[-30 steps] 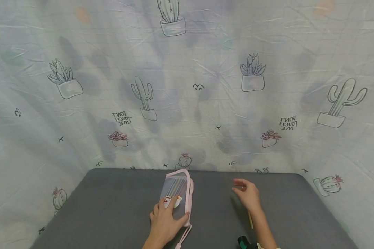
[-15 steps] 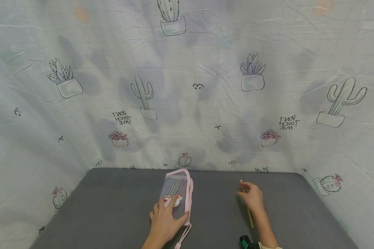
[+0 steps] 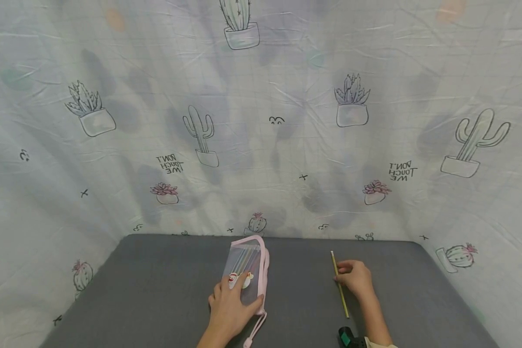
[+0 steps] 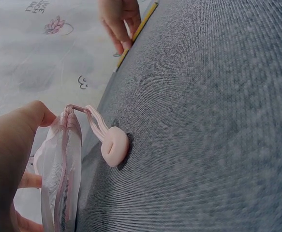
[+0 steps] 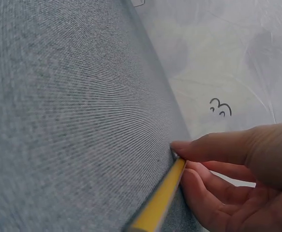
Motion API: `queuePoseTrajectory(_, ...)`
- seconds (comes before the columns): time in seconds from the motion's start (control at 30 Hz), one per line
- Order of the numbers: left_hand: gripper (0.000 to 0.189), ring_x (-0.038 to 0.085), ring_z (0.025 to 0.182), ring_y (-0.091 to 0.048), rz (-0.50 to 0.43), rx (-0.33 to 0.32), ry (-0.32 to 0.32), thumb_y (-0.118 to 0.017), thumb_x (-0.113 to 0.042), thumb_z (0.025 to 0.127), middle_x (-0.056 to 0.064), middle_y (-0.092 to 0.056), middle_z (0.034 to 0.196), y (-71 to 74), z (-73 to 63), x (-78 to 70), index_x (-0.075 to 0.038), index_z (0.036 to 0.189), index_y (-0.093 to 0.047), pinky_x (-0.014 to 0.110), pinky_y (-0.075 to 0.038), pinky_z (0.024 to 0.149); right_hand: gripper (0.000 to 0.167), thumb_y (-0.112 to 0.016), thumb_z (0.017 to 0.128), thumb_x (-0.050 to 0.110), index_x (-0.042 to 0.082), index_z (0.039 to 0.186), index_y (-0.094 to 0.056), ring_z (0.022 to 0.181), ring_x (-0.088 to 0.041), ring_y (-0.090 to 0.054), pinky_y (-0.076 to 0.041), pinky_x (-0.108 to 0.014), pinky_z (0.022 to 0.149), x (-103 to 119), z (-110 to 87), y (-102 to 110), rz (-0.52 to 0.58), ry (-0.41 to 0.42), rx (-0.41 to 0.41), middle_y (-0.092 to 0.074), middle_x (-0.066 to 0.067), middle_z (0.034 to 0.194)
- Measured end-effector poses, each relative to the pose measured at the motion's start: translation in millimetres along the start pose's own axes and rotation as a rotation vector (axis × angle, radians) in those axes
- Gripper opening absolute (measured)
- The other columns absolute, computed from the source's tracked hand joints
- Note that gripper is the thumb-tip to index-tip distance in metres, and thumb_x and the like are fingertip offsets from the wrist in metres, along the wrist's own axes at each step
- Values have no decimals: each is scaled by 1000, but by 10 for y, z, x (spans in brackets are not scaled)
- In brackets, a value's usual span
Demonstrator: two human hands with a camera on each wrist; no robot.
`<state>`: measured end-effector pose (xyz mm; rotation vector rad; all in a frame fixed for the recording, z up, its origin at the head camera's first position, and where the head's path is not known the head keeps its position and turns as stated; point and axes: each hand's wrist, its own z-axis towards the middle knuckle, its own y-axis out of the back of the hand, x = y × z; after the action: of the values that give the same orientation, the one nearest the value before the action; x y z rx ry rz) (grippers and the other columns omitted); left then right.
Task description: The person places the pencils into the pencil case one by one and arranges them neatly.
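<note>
A mesh pencil case (image 3: 263, 280) with pink trim lies on the grey table, slim sticks showing inside. My left hand (image 3: 231, 309) holds it, fingers spread over the upper face and thumb at the right edge. The left wrist view shows the thumb on the zipped edge of the case (image 4: 72, 193); the other fingertips are partly hidden behind it. To the right, my right hand (image 3: 357, 279) pinches a yellow pencil (image 3: 343, 299) with a white end, which lies along the table. In the right wrist view, thumb and fingers meet on the pencil (image 5: 157, 208).
A pink wrist strap (image 3: 255, 329) trails from the near end of the case, ending in a rounded pink piece (image 4: 114, 146). A black-and-green device (image 3: 348, 337) sits at my right wrist. Behind the table (image 3: 300, 270) hangs a cactus-print curtain (image 3: 261, 159).
My right hand has moved slightly right and toward me, and its fingers have come onto the pencil. The pencil's far end has shifted left. The left hand and case look unchanged.
</note>
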<state>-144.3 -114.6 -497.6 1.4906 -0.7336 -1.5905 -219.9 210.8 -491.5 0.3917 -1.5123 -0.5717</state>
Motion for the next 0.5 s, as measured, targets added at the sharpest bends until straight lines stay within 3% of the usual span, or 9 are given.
queuePoseTrajectory(0.17,76,54,124,-50,-2,-5,-6,-77,-62,83,31,-51,137,2,1,-8,-22,145,-62,74,-39,94,34,-78,82,-11,-18,113,-69,77,-28,-73,-62,-39,68,18,-4,1,21,-28,38,-73,-22,93)
queuePoseTrajectory(0.5,76,54,123,-50,3,-14,-18,-77,-63,82,30,-51,135,-11,-5,-4,-22,145,-63,74,-40,92,31,-73,85,-10,-21,114,-67,79,-29,-75,-63,-41,71,36,13,6,116,-88,81,-74,-23,93)
